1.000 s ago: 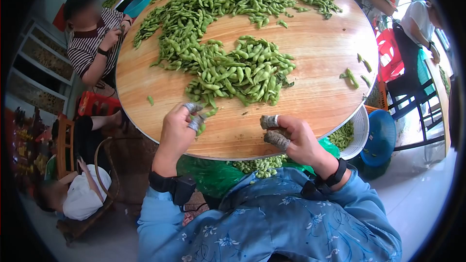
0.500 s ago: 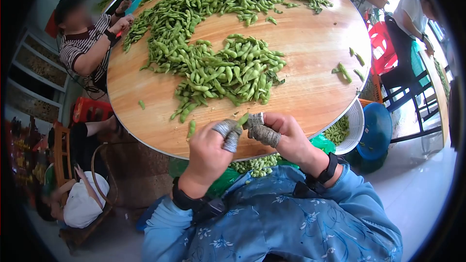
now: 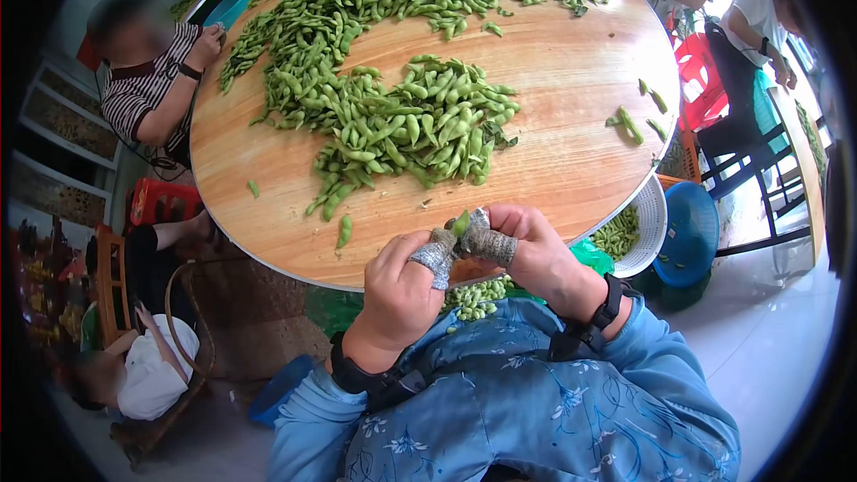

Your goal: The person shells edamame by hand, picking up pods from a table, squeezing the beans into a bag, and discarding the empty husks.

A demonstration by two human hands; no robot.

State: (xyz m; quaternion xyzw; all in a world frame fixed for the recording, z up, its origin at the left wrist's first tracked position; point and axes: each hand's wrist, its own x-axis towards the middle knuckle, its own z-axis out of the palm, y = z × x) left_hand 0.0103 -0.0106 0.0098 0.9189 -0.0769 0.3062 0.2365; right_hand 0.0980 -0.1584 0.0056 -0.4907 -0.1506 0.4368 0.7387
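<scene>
At the near edge of the round wooden table (image 3: 571,138), a green soybean pod (image 3: 461,224) is pinched between my two hands. My left hand (image 3: 399,290) is closed on one end, with grey wrappings on its thumb and a finger. My right hand (image 3: 537,254), wrapped the same way, is closed at the other end. Part of the pod is hidden by the fingertips. Below my hands, shelled green beans (image 3: 473,298) lie by a green plastic bag (image 3: 330,311). A single pod (image 3: 345,232) rests on the table left of my hands, and a large pod heap (image 3: 411,125) lies beyond.
A white basket (image 3: 659,223) with pods stands at the table's right, beside a blue basin (image 3: 692,232). A few pods (image 3: 630,126) lie near the right edge. A person in a striped shirt (image 3: 147,89) sits at the left; another person sits at lower left.
My hands have drawn closer together, my left hand shifting right and slightly down. The pod now stands between both sets of fingertips. The whole view has shifted slightly.
</scene>
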